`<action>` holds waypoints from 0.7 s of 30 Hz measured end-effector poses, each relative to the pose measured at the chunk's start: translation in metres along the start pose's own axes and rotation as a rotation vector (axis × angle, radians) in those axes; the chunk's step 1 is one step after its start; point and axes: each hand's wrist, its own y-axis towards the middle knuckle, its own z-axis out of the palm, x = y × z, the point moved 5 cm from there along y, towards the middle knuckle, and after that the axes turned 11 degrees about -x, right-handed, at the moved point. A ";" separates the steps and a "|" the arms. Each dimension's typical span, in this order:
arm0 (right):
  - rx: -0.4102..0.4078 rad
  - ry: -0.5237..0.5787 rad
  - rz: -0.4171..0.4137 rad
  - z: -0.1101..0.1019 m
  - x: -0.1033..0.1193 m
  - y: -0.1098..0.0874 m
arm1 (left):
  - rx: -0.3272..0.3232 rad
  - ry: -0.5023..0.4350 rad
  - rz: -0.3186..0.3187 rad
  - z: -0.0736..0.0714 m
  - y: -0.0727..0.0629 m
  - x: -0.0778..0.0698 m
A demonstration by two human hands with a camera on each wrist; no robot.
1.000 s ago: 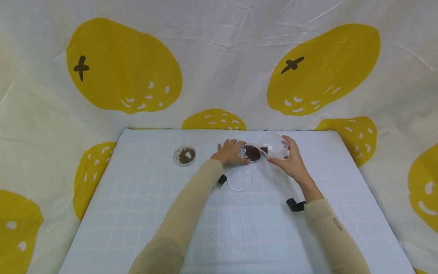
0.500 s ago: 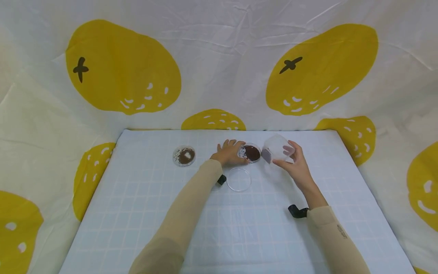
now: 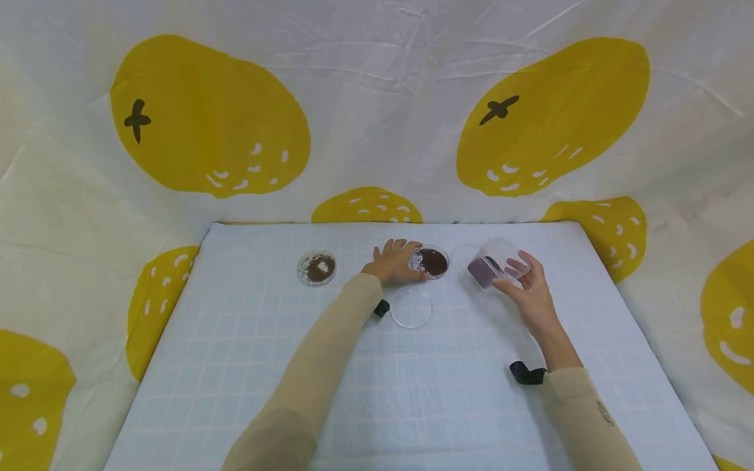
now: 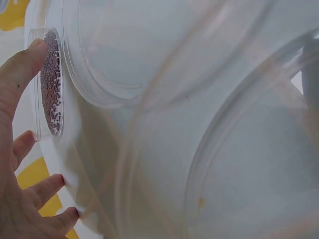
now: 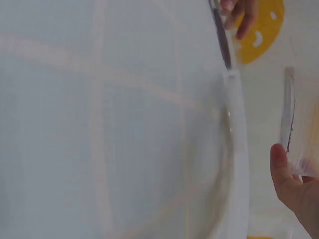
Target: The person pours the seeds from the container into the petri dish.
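Observation:
My left hand holds a petri dish of dark brown granules and white bits by its rim, thumb and index finger on opposite sides. In the left wrist view, this dish stands out against the table, with the other fingers spread away from it. To its right, my right hand grips a clear square plastic box between thumb and fingers. The box is tilted, and some dark granules show inside near its bottom. The right wrist view catches the thumb of the right hand on the box's side.
A second petri dish, with brown powder and white granules, lies to the left. One clear round lid lies in front of the held dish, another clear round piece behind the box. A light checked cloth covers the table.
My right hand has drawn the box away from the dish, rightward and toward me, and tipped it back. A clear round piece behind it has come into view. My left hand stays on the dish.

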 end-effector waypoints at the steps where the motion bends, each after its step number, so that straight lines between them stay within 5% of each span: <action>1: -0.009 -0.028 0.001 -0.004 -0.001 0.000 | -0.001 -0.002 0.001 0.000 0.001 0.000; 6: -0.052 -0.152 -0.014 -0.020 -0.008 -0.001 | 0.003 -0.002 -0.011 0.003 0.003 0.003; 21: -0.205 -0.281 -0.008 -0.058 -0.022 -0.003 | 0.005 -0.012 -0.001 0.002 0.003 0.002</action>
